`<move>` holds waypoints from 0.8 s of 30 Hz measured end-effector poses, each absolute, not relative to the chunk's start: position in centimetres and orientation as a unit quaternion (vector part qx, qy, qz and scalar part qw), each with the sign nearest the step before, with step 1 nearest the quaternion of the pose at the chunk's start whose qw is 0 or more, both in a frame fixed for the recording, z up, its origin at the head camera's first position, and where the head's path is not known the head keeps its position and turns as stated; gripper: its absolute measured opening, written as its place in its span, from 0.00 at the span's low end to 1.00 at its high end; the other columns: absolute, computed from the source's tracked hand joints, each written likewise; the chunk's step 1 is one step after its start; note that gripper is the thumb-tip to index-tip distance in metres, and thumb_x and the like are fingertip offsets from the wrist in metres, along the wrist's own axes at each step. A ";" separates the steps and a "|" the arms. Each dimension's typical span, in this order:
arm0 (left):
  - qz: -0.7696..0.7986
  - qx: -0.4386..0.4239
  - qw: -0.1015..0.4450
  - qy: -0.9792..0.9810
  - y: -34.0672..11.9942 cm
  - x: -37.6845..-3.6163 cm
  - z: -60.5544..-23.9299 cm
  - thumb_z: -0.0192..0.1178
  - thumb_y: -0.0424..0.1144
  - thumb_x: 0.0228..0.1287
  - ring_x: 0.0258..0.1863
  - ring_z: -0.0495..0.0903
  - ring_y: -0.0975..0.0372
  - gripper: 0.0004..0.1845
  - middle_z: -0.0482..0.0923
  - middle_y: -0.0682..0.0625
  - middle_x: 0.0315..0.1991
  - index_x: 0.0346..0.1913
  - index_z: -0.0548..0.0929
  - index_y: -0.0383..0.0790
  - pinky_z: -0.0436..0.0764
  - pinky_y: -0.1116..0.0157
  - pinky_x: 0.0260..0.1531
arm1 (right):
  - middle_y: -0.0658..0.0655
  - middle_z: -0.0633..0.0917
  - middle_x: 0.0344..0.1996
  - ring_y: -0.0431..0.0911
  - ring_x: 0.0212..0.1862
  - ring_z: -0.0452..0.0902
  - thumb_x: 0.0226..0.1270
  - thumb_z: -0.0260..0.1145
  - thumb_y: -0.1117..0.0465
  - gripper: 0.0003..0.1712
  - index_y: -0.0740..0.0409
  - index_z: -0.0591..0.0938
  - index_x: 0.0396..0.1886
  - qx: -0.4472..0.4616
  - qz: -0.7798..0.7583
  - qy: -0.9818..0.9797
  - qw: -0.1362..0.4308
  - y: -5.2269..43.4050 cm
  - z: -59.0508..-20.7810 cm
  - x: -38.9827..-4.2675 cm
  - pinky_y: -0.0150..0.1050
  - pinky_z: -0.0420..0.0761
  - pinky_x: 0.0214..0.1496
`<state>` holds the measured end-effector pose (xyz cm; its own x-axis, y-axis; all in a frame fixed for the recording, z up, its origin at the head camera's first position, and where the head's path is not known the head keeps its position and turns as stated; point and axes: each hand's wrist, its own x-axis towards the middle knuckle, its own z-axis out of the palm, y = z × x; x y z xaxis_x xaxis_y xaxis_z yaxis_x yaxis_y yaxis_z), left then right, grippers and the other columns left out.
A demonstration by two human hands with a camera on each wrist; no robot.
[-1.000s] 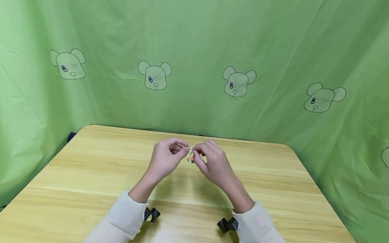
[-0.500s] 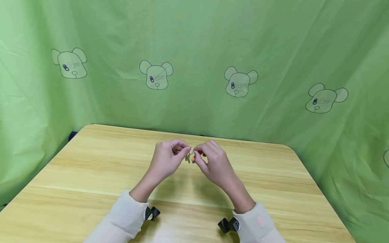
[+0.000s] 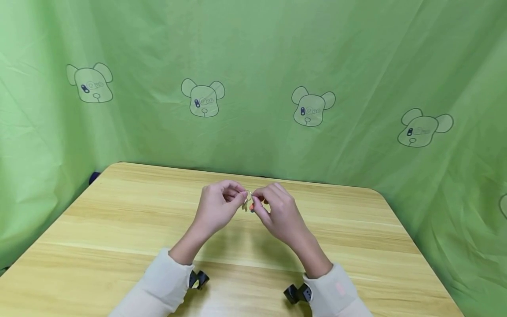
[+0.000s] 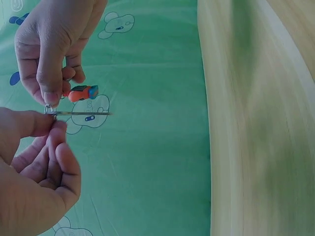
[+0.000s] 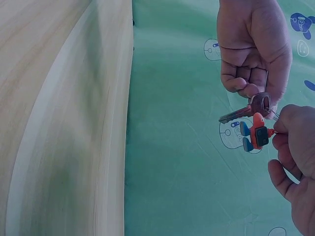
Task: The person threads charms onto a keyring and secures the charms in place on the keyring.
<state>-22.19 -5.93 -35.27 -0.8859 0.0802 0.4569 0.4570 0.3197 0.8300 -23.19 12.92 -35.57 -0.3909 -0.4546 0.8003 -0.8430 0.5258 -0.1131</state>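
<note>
Both hands meet above the far half of the table. My left hand (image 3: 215,206) pinches a metal key ring (image 3: 250,196) between thumb and forefinger. From its other side my right hand (image 3: 279,211) pinches the ring area with thumb and index finger. A key (image 5: 235,116) hangs by the left fingertips, its toothed blade sideways in the right wrist view and edge-on in the left wrist view. Below the right fingertips dangles a small orange figurine charm (image 5: 258,135) with blue feet and a dark pack. The fingers hide part of the ring.
A light wood-grain table (image 3: 119,211) with rounded far corners lies under the hands. Green curtain (image 3: 253,53) printed with bear heads stands behind and at both sides. Black wrist cameras (image 3: 198,279) stick out from the light sleeves (image 3: 160,281).
The keys below the left fingertips have swung and turned a little, and the orange charm has shifted slightly. Both hands keep nearly the same place and their pinch.
</note>
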 end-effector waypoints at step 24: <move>-0.535 -0.183 0.152 -0.810 -6.2 -22.5 -35.4 0.65 0.31 0.69 0.25 0.82 0.64 0.03 0.85 0.54 0.26 0.36 0.86 0.39 0.83 0.66 0.28 | 0.54 0.84 0.30 0.46 0.35 0.78 0.61 0.70 0.73 0.05 0.63 0.84 0.35 0.409 0.254 -0.798 0.363 12.8 -35.6 -23.2 0.37 0.81 0.35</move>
<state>-22.47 -6.17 -35.36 -0.8863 0.1339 0.4434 0.4604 0.3600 0.8114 -23.19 12.84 -35.56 -0.4020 -0.4689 0.7865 -0.8371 0.5363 -0.1081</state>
